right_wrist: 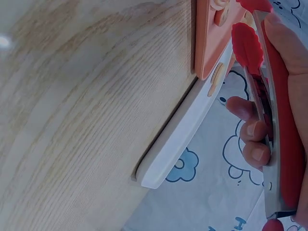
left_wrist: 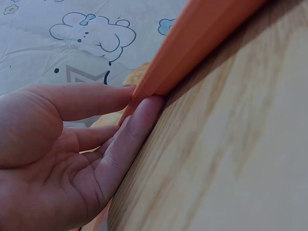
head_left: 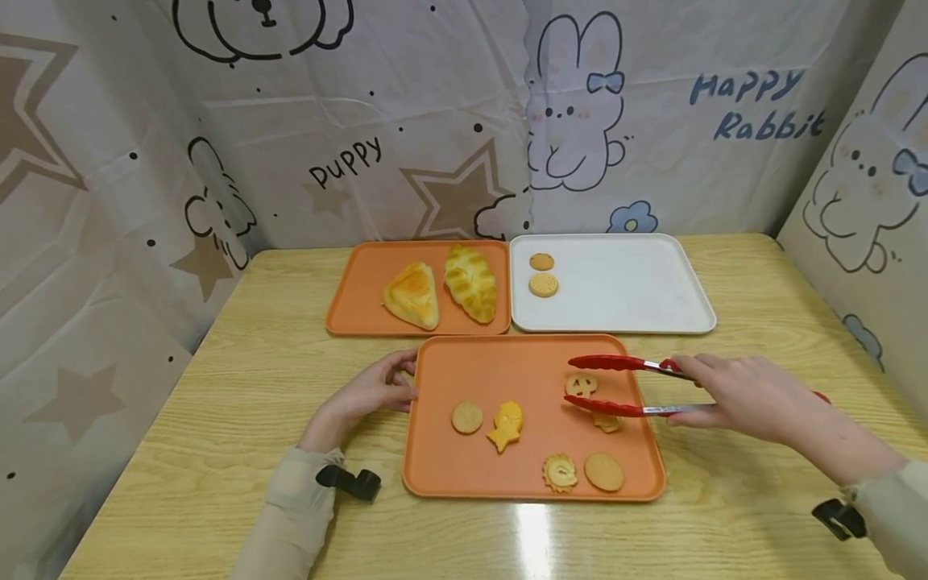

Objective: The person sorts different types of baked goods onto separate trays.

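Observation:
My left hand (head_left: 373,387) grips the left rim of the front orange tray (head_left: 464,354), with thumb and a finger against its edge (left_wrist: 163,62) in the left wrist view. My right hand (head_left: 747,395) holds metal tongs (head_left: 656,411) with red scalloped tips. The tips are spread apart over the tray's right side, with a cookie with cut-out holes (head_left: 581,385) between them. Partly hidden under the lower tip lies another cookie (head_left: 607,423). Also on this tray are a round cookie (head_left: 467,417), a fish-shaped cookie (head_left: 507,426), a toothed-edge cookie (head_left: 560,473) and an oval cookie (head_left: 604,472).
Behind, a second orange tray (head_left: 362,282) bears a triangular bread (head_left: 413,296) and a ridged bread (head_left: 471,283). Beside it, a white tray (head_left: 623,286) carries two round cookies (head_left: 543,284) at its left. A printed cloth (head_left: 435,121) hangs behind the wooden table (head_left: 217,387).

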`<state>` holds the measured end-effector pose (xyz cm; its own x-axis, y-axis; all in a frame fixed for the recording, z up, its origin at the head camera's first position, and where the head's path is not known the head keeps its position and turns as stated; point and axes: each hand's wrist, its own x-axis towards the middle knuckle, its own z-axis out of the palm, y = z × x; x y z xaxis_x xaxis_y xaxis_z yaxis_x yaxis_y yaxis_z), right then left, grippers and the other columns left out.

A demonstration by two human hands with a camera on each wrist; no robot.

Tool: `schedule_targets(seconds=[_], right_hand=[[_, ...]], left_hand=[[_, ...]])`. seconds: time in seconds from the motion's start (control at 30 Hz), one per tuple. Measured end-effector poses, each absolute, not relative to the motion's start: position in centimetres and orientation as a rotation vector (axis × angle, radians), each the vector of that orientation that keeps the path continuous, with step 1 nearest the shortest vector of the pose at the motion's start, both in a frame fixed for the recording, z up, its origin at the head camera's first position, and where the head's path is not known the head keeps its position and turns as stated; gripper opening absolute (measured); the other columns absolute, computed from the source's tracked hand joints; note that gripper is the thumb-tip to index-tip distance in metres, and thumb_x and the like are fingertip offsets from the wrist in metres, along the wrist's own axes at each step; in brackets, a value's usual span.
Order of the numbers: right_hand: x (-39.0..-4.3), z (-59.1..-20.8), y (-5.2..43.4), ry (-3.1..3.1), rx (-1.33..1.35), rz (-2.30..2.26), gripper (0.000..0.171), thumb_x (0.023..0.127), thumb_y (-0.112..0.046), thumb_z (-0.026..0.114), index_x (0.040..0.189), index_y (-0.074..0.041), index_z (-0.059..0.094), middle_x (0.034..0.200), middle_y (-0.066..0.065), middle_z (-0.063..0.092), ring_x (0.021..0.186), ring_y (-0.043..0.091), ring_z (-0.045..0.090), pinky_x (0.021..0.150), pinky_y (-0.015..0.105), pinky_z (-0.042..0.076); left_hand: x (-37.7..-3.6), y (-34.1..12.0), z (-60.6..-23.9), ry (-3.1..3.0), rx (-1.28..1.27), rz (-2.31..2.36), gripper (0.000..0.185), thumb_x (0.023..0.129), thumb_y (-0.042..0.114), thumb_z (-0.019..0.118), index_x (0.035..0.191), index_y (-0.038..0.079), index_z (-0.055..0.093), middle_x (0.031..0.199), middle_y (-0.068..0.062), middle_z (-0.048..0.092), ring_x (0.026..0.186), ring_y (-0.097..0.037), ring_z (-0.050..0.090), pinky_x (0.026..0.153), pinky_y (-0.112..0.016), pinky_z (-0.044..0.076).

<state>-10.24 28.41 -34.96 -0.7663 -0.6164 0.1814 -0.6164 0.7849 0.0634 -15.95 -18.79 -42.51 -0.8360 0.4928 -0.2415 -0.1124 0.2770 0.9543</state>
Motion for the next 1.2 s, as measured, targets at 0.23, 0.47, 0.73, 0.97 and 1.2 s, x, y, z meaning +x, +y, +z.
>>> schedule_targets(seconds=[0.23,0.47,0.73,0.97,1.2], right_hand=[[-10.1,-34.6,28.5,-2.864,0.960,0.006,0.059,0.068,-0.057,0.069,0.101,-0.009,0.058,0.080,-0.001,0.062,0.047,0.001,0.039,0.042,0.025,0.040],[-10.3,-34.4,28.4,-2.927,0.954,0.027,0.059,0.068,-0.059,0.068,0.098,-0.009,0.059,0.080,-0.001,0.062,0.051,0.001,0.042,0.046,0.027,0.044],[-10.6,-33.9,27.9,-2.949,0.961,-0.039,0.058,0.069,-0.058,0.066,0.099,-0.009,0.058,0.080,-0.002,0.059,0.049,0.005,0.042,0.046,0.028,0.044],[-11.1,-33.8,27.7,-2.981,0.964,-0.038,0.050,0.074,-0.057,0.063,0.091,-0.011,0.055,0.069,-0.009,0.049,0.048,0.006,0.039,0.043,0.027,0.038],[-12.3,-34.3,28.4,-3.232,0.804,0.302,0.037,0.082,-0.050,0.058,0.086,-0.014,0.052,0.062,-0.008,0.043,0.053,0.005,0.040,0.050,0.021,0.033]], left_hand=[[-16.0,-18.7,-42.5,2.049,0.342,1.596,0.067,0.086,0.001,0.057,0.143,0.001,0.022,0.117,-0.019,0.037,0.084,-0.017,0.053,0.073,-0.035,0.055],[-16.0,-18.7,-42.5,2.045,0.349,1.602,0.066,0.086,0.001,0.057,0.142,0.000,0.022,0.117,-0.020,0.037,0.084,-0.016,0.053,0.072,-0.035,0.055],[-16.0,-18.8,-42.5,2.051,0.353,1.594,0.066,0.086,0.002,0.056,0.142,0.001,0.022,0.116,-0.020,0.037,0.084,-0.017,0.054,0.072,-0.037,0.055],[-16.0,-18.8,-42.6,2.045,0.343,1.598,0.066,0.086,0.002,0.056,0.142,0.001,0.022,0.117,-0.020,0.037,0.085,-0.017,0.053,0.072,-0.036,0.055],[-16.0,-18.8,-42.5,2.055,0.349,1.594,0.066,0.086,0.001,0.056,0.142,0.001,0.023,0.116,-0.019,0.037,0.084,-0.017,0.053,0.072,-0.036,0.055]])
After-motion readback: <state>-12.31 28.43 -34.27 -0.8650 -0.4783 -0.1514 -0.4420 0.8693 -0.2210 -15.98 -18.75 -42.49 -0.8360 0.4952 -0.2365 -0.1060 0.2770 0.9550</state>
